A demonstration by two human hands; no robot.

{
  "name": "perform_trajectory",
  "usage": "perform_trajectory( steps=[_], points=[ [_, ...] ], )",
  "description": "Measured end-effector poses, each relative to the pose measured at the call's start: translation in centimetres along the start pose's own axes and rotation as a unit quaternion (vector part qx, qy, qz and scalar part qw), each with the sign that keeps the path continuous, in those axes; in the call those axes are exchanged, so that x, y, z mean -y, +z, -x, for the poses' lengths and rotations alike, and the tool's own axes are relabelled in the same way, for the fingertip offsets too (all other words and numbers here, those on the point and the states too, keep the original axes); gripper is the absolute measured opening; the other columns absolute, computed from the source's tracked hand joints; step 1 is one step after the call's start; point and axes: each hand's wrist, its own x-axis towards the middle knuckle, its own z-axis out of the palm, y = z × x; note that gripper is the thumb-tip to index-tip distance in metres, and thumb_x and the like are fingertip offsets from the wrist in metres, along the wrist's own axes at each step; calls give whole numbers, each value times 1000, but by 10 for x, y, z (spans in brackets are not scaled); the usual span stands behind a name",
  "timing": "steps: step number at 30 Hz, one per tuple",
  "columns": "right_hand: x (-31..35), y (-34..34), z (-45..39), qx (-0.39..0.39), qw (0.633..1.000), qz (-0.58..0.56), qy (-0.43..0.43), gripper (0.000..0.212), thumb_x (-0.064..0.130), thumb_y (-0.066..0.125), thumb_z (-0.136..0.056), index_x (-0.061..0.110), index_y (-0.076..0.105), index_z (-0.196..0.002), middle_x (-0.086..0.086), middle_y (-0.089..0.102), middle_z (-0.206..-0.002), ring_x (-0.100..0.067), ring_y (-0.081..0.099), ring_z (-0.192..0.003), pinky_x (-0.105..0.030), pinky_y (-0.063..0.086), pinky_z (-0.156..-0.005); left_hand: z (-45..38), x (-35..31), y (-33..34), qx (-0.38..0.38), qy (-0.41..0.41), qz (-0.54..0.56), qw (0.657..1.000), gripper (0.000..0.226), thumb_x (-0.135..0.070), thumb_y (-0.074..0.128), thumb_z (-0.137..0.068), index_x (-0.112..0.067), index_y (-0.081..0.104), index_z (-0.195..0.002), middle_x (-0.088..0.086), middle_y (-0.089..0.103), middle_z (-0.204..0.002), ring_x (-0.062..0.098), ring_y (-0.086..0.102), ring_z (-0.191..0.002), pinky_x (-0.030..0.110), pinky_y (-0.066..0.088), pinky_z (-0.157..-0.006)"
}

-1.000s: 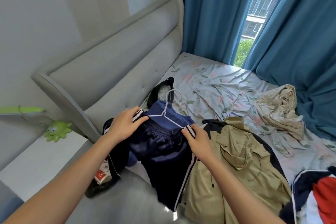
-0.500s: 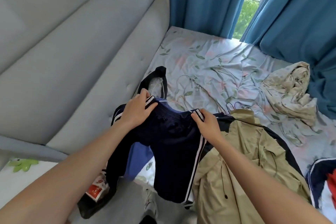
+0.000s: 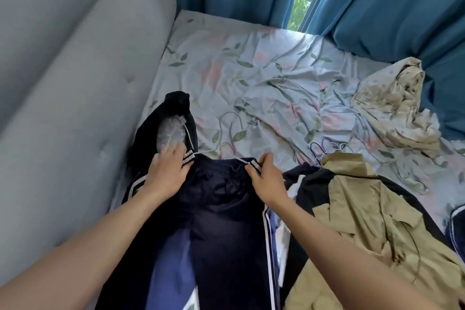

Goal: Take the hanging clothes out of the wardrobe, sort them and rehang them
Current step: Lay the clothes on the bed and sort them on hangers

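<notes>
A: So, which step is this?

B: Sorting, I'd say, on the bed [image 3: 264, 78]. The navy track trousers [image 3: 221, 209] lie flat over a pile at the near edge, waistband toward the headboard [image 3: 75, 83]. The left hand [image 3: 167, 175] pinches the left corner of the waistband at its striped trim, and the right hand [image 3: 268, 180] pinches the right corner the same way. Both are closed on the cloth, fingers curled.

A: Are they on a hanger?

B: A thin white wire hanger [image 3: 216, 153] shows just above the waistband, between the two hands. Whether the trousers are already threaded on it or only lying over it, I cannot tell; the fabric hides the bar.

A: And the rest?

B: A khaki jacket [image 3: 364, 221] lies just beside on the right, over a dark garment. A black garment [image 3: 173, 118] sits by the headboard, and a crumpled pale cloth [image 3: 392, 105] is well apart near the blue curtains [image 3: 390, 7].

A: Next move?

B: Probably squaring the waistband on the hanger, keeping both corners level so it doesn't slide off, then lifting by the hook.
</notes>
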Motion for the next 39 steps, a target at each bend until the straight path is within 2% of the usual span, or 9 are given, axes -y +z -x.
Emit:
perform_trajectory(
  steps=[5, 10, 18, 23, 25, 28, 32, 35, 39],
  points=[
    [-57, 27, -19, 48, 996, 80, -15, 32, 43, 63, -98, 17, 47, -106, -7, 55, -106, -29, 54, -96, -46, 48, -82, -7, -11, 64, 60, -26, -69, 995, 49, -23, 79, -84, -4, 54, -122, 22, 50, -118, 45, 50, -110, 58, 49, -84],
    [-102, -23, 5, 64, 986, 142, -64, 30, 37, 59, -100, 15, 51, -119, -9, 58, -116, -31, 51, -111, -50, 48, -91, 8, -94, 85, 117, 28, -28, 992, 53, -31, 68, -94, -11, 52, -140, 16, 47, -133, 40, 48, -121, 56, 49, -91],
    [-235, -147, 21, -4, 991, 130, -16, 25, 31, 55, -101, 19, 54, -123, -3, 55, -122, -25, 49, -118, -44, 46, -99, 4, -245, 130, 181, 58, 48, 981, 44, -37, 53, -104, -18, 50, -144, 5, 53, -135, 29, 50, -129, 48, 50, -97],
    [-332, -218, 7, -86, 979, 185, -2, 32, 31, 54, -99, 19, 53, -129, -3, 54, -128, -27, 48, -122, -46, 46, -103, -19, -329, 178, 227, 35, 80, 970, 61, -45, 49, -107, -18, 36, -160, 6, 44, -158, 27, 39, -147, 47, 41, -115],
    [-367, -247, -9, -92, 979, 178, 31, 38, 30, 53, -101, 16, 50, -136, -8, 54, -132, -32, 49, -123, -48, 45, -102, -32, -350, 200, 248, 28, 68, 966, 66, -49, 50, -105, -16, 37, -160, 10, 45, -159, 29, 40, -148, 46, 39, -117],
    [-415, -276, -37, -40, 981, 175, 80, 53, 34, 53, -103, 18, 41, -151, -11, 49, -148, -35, 43, -138, -51, 40, -111, -49, -366, 228, 258, -5, 23, 966, 61, -52, 50, -104, -11, 48, -149, 16, 50, -148, 36, 46, -139, 52, 43, -111],
    [-451, -287, -75, 41, 976, 205, 55, 65, 46, 50, -103, 24, 29, -161, -7, 35, -163, -30, 28, -152, -51, 35, -118, -55, -371, 251, 204, -27, -38, 978, 51, -48, 51, -104, -8, 54, -135, 18, 48, -133, 39, 44, -127, 56, 46, -103],
    [-459, -290, -99, 79, 971, 218, 54, 65, 52, 52, -102, 26, 34, -158, -8, 42, -156, -31, 34, -147, -49, 37, -114, -54, -374, 260, 199, -38, -70, 977, 49, -49, 51, -104, -9, 52, -133, 19, 47, -132, 41, 43, -126, 56, 46, -101],
    [-458, -295, -105, 16, 977, 211, 33, 52, 60, 60, -93, 22, 50, -128, -9, 55, -126, -34, 48, -124, -53, 45, -99, -51, -377, 260, 188, -50, -45, 980, 53, -52, 51, -104, -11, 50, -136, 21, 51, -132, 42, 46, -127, 56, 45, -102]
  ],
)
